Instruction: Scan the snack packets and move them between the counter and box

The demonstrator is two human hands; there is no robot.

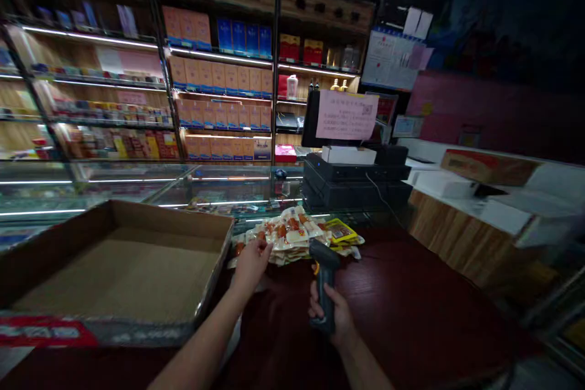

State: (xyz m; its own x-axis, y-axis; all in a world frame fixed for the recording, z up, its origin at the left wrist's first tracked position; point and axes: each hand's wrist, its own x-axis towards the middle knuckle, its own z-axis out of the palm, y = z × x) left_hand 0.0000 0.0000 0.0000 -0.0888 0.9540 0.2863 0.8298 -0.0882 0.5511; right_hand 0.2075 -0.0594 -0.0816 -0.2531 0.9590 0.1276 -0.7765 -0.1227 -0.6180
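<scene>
A dark handheld barcode scanner (pixel 325 283) with a yellow trigger stands upright in my right hand (pixel 338 314), whose fingers wrap round its handle. Its head points left, close to the front of a pile of clear vacuum-sealed food packets (pixel 292 228) with orange-brown contents. My left hand (pixel 252 261) is at the left front edge of this pile, fingers curled in and closed on a packet there; the fingertips are partly hidden. Yellow-edged packets (pixel 342 230) lie at the pile's right end.
An open shallow cardboard box (pixel 214 274) stands on the left. A screen with a paper notice (pixel 347 116) stands on a black till (pixel 356 186) behind the packets. A glass counter (pixel 219 186) and stocked shelves (pixel 223 76) lie beyond. The dark red tabletop (pixel 411 292) extends right.
</scene>
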